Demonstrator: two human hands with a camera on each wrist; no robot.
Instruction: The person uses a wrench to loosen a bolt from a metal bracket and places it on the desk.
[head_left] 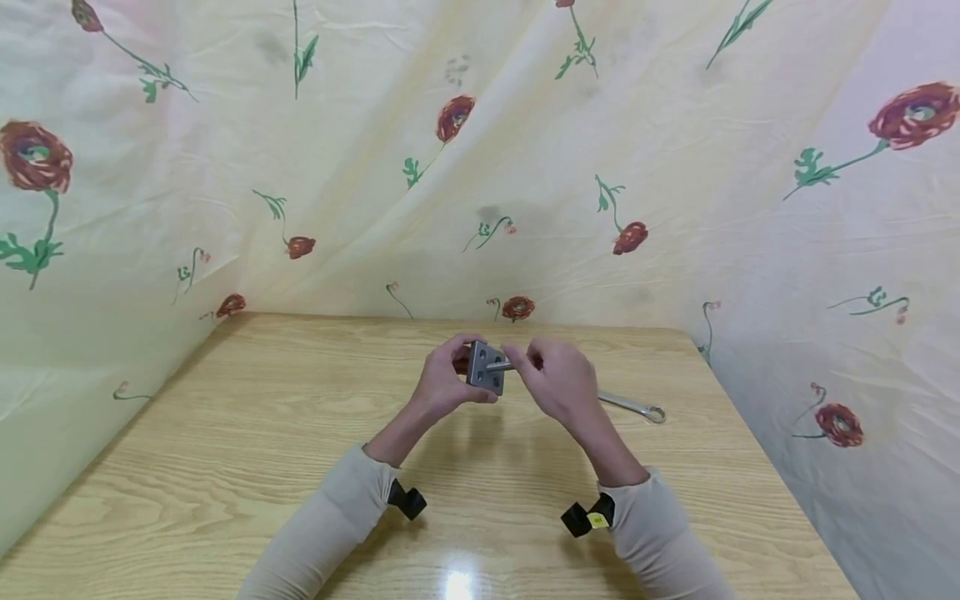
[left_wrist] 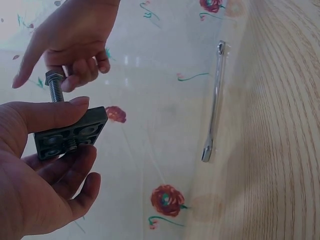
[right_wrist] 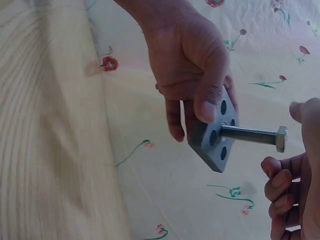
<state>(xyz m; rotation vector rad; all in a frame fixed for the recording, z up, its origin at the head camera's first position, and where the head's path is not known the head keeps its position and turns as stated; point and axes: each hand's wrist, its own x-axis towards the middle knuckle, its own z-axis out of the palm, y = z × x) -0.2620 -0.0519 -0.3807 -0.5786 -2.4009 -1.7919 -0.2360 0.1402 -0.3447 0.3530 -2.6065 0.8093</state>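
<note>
My left hand (head_left: 437,382) grips a small grey square plate (right_wrist: 211,154) by its edges, thumb on one side and fingers on the other. The plate has a hole near each corner. A long hex-head bolt (right_wrist: 252,135) passes through its middle, and the threaded tip pokes out on the far face in the left wrist view. Beside the bolt head is my right hand (head_left: 562,382), its thumb raised away and its fingers loosely bent. In the right wrist view a gap shows between those fingers and the bolt head. Both hands are above the table.
A silver combination wrench (left_wrist: 216,100) lies on the wooden table (head_left: 247,433), to the right and partly behind my right hand in the head view. A flower-patterned cloth (head_left: 360,167) hangs around the table's back and sides.
</note>
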